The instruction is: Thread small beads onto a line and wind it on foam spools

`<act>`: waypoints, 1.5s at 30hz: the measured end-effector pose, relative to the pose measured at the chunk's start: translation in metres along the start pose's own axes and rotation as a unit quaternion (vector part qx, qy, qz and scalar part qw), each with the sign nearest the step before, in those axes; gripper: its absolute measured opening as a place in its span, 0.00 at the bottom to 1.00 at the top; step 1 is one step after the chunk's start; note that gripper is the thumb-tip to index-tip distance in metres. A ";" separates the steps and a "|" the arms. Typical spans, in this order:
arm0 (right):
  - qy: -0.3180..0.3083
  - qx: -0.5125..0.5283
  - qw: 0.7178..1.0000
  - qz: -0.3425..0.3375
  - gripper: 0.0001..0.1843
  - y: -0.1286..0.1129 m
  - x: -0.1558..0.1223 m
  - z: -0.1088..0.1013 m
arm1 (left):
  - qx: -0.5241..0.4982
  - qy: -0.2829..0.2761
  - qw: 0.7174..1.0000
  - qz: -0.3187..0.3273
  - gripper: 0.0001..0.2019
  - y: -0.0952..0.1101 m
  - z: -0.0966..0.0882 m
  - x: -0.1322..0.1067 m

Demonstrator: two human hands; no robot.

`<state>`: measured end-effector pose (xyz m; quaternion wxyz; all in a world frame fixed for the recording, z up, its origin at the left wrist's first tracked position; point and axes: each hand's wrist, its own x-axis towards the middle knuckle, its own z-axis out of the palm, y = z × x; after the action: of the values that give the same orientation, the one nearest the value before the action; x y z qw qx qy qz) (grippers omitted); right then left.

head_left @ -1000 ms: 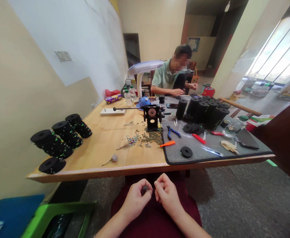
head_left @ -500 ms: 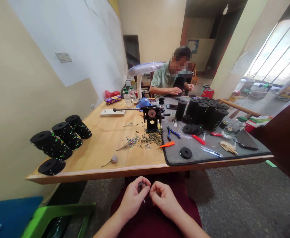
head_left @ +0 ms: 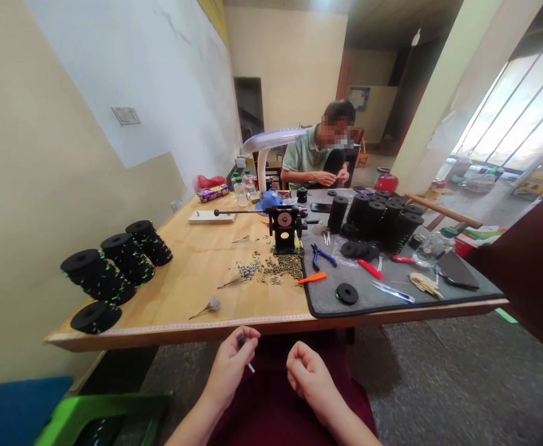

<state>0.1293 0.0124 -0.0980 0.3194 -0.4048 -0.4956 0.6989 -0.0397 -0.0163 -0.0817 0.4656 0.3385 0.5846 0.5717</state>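
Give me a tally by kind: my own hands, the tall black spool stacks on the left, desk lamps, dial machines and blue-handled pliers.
Your hands: 2 (left hand, right hand)
Tall black spool stacks: 3
Desk lamp: 1
Dial machine: 1
Blue-handled pliers: 1
Total: 8

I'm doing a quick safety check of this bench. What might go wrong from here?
The left hand holds a small dark item in front of the table, so a slip could lose it. The coloured beads lie right beside the loose brass-toned pieces; a bump might mix them. The silver pointed tool lies near the front of the grey mat, where someone reaching over might get pricked.
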 end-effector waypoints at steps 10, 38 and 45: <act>0.005 -0.003 1.000 0.023 0.19 0.001 0.002 0.003 | 0.089 -0.108 0.990 -0.024 0.10 0.002 0.015 -0.014; -0.007 -0.068 0.993 -0.093 0.16 -0.004 0.009 -0.002 | 0.241 -0.114 0.961 0.078 0.07 0.028 0.024 -0.006; 0.058 -0.012 0.993 -0.099 0.19 -0.007 0.013 -0.012 | 0.446 -0.112 0.867 0.191 0.08 0.050 0.018 0.035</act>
<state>0.1343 0.0305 -0.0967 0.4101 -0.3973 -0.5227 0.6330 -0.0412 0.0286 -0.0363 0.2094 0.6771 0.6450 0.2857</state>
